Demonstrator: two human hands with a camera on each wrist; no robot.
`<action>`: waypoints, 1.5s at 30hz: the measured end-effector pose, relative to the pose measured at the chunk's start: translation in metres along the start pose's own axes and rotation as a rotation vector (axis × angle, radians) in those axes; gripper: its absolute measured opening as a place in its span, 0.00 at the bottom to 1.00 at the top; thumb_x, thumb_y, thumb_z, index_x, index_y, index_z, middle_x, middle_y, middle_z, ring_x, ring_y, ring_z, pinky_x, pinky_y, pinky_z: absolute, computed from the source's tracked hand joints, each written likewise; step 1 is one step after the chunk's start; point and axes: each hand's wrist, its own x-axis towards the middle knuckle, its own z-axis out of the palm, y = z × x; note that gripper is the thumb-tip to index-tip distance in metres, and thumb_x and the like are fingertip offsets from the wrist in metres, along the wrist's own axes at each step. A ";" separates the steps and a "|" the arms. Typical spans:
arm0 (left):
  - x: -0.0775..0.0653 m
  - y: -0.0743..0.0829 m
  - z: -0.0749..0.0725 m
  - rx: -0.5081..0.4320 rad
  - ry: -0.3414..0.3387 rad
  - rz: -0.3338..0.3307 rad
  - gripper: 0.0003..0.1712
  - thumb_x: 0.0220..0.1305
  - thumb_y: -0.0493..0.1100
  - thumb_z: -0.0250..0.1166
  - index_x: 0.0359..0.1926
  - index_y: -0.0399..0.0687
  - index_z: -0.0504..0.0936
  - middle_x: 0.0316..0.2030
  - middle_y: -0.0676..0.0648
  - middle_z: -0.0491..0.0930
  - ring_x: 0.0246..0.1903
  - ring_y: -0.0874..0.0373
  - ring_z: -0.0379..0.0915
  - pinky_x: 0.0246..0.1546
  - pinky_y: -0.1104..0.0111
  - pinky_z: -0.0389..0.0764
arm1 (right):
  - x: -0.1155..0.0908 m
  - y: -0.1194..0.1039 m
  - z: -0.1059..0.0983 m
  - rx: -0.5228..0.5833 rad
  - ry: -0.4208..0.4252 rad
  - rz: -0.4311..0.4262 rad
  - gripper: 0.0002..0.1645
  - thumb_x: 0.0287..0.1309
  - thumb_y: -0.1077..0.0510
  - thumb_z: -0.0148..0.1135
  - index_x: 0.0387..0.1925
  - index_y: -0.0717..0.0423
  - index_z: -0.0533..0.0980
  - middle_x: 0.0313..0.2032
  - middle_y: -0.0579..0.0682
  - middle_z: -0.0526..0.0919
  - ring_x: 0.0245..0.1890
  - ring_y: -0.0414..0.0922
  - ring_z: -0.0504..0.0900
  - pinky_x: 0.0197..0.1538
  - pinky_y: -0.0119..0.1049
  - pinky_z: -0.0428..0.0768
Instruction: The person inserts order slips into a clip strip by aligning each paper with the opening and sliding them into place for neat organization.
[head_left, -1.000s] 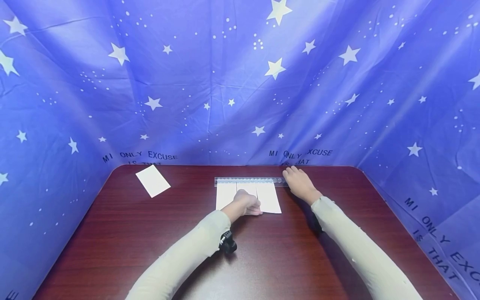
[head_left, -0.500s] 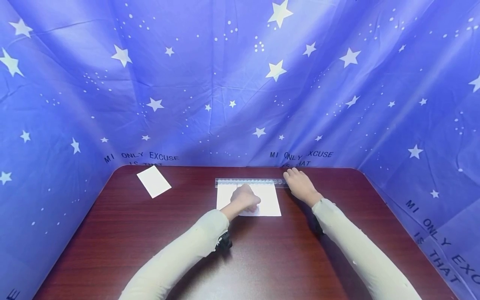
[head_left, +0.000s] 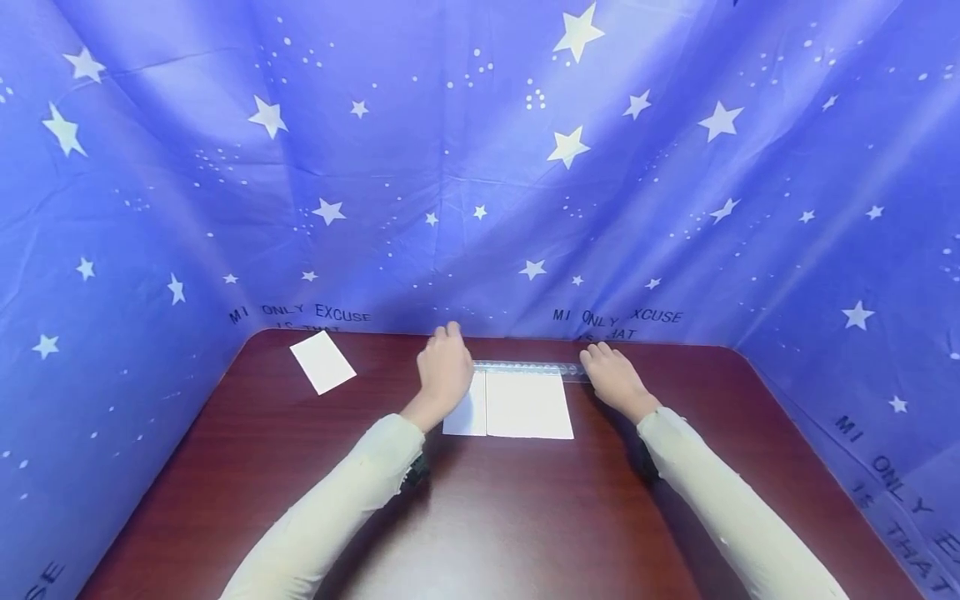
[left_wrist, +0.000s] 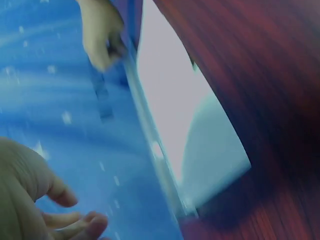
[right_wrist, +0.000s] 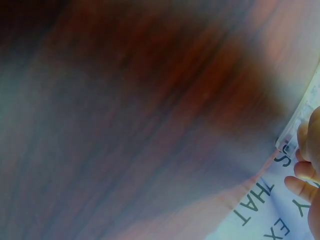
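A clear plastic ruler (head_left: 525, 367) lies along the far edge of white paper cards (head_left: 528, 406) set side by side on the table. My right hand (head_left: 615, 375) pinches the ruler's right end, and the right wrist view shows its fingers (right_wrist: 311, 137) at that tip. My left hand (head_left: 444, 364) is over the ruler's left end and hides it in the head view. In the left wrist view the left hand (left_wrist: 45, 205) has thumb and fingers loosely bent and apart, with nothing between them. Its shadow falls on the left card (head_left: 467, 417).
Another white card (head_left: 323, 362) lies tilted at the back left of the dark red wooden table (head_left: 525, 517). A blue curtain (head_left: 390, 167) with stars surrounds the back and sides, meeting the table's far edge.
My left hand has lifted off the middle of the cards and moved left and away, to the ruler's left end. The right hand stays on the ruler. The head view has shifted slightly.
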 end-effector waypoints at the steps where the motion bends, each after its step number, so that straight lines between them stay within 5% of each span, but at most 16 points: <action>1: 0.004 -0.008 0.001 0.014 0.017 -0.018 0.18 0.58 0.37 0.58 0.50 0.38 0.72 0.36 0.40 0.78 0.31 0.48 0.77 0.25 0.61 0.83 | -0.001 0.000 0.000 0.006 -0.003 0.004 0.21 0.35 0.72 0.67 0.35 0.64 0.71 0.36 0.58 0.75 0.40 0.55 0.72 0.42 0.49 0.81; 6: 0.024 -0.055 0.004 0.088 0.073 -0.159 0.33 0.53 0.35 0.59 0.61 0.35 0.62 0.47 0.35 0.72 0.44 0.43 0.71 0.42 0.56 0.80 | -0.005 0.003 0.000 0.018 -0.005 0.014 0.23 0.34 0.71 0.69 0.37 0.64 0.71 0.37 0.59 0.76 0.41 0.55 0.71 0.43 0.50 0.80; 13: 0.041 -0.118 0.001 0.086 0.115 -0.487 0.45 0.51 0.38 0.61 0.68 0.32 0.51 0.58 0.29 0.61 0.56 0.37 0.60 0.56 0.47 0.69 | -0.002 0.000 0.000 0.030 -0.002 0.009 0.22 0.35 0.72 0.68 0.37 0.65 0.71 0.37 0.59 0.76 0.41 0.55 0.71 0.42 0.51 0.80; 17: 0.041 -0.140 0.001 0.086 0.076 -0.653 0.42 0.57 0.38 0.56 0.70 0.34 0.47 0.59 0.30 0.61 0.58 0.38 0.59 0.60 0.44 0.64 | -0.001 -0.002 0.000 0.038 0.004 0.003 0.21 0.35 0.72 0.67 0.36 0.65 0.71 0.36 0.59 0.75 0.39 0.55 0.71 0.40 0.50 0.80; 23: 0.039 -0.154 0.005 0.096 0.008 -0.802 0.29 0.70 0.33 0.29 0.71 0.34 0.45 0.59 0.28 0.61 0.59 0.38 0.59 0.64 0.42 0.61 | -0.002 -0.002 0.000 0.034 0.008 0.005 0.23 0.34 0.72 0.69 0.37 0.65 0.71 0.36 0.59 0.75 0.40 0.56 0.71 0.40 0.51 0.80; 27: 0.036 -0.162 0.008 0.119 -0.060 -0.852 0.29 0.69 0.32 0.25 0.71 0.34 0.43 0.60 0.28 0.59 0.59 0.38 0.57 0.65 0.42 0.59 | 0.000 -0.002 0.000 0.024 0.007 0.006 0.24 0.35 0.71 0.69 0.39 0.66 0.71 0.38 0.60 0.76 0.41 0.56 0.72 0.42 0.52 0.81; 32: 0.029 -0.167 0.011 0.138 -0.130 -0.836 0.28 0.70 0.32 0.25 0.70 0.32 0.41 0.62 0.27 0.57 0.59 0.36 0.56 0.64 0.40 0.58 | 0.000 -0.002 0.002 0.021 0.016 0.003 0.21 0.35 0.72 0.67 0.37 0.66 0.71 0.37 0.59 0.76 0.40 0.56 0.72 0.41 0.51 0.80; 40: 0.026 -0.171 0.010 0.103 -0.137 -0.790 0.29 0.69 0.32 0.28 0.70 0.30 0.39 0.60 0.28 0.56 0.58 0.35 0.53 0.63 0.37 0.57 | 0.000 -0.001 0.004 0.018 0.029 -0.005 0.23 0.34 0.72 0.69 0.37 0.66 0.71 0.36 0.59 0.75 0.39 0.56 0.71 0.39 0.49 0.80; 45: 0.025 -0.173 0.006 0.088 -0.126 -0.833 0.28 0.70 0.31 0.25 0.69 0.29 0.42 0.63 0.29 0.56 0.62 0.37 0.52 0.63 0.40 0.59 | 0.000 0.000 0.005 0.023 0.026 -0.002 0.22 0.34 0.72 0.68 0.37 0.65 0.71 0.36 0.59 0.76 0.39 0.56 0.72 0.40 0.50 0.80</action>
